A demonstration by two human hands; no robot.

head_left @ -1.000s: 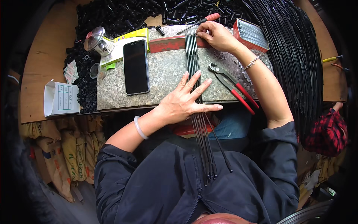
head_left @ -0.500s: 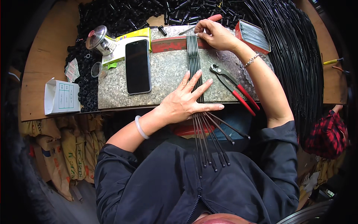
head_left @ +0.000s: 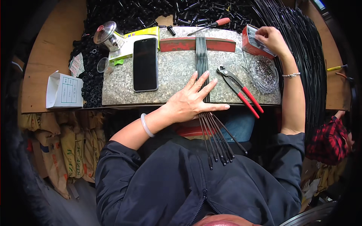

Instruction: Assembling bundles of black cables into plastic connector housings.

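My left hand [head_left: 187, 99] lies flat with spread fingers across a bundle of thin black rods [head_left: 202, 56]. It presses them against the stone slab [head_left: 171, 84] at its near edge. Their upper ends rest side by side on a red bar [head_left: 177, 45], and their thicker tips fan out over my lap. At the back right, my right hand [head_left: 274, 40] reaches over a red box [head_left: 248, 44] of thin silvery wire pieces. Its thumb and fingers are pinched together; what lies between them is too small to name. Red-handled pincers [head_left: 237, 87] lie right of the rods.
A red-handled screwdriver [head_left: 211, 25] lies behind the bar. A glass dish of small metal bits [head_left: 265, 74] sits below the box. Left are a phone [head_left: 145, 66], a lidded metal pot [head_left: 109, 35] and a white carton [head_left: 65, 90]. Long black rods [head_left: 301, 60] hang at right.
My right hand has left the rods' upper ends and moved right to the red box, uncovering the screwdriver and glass dish. My left hand stays on the rods.
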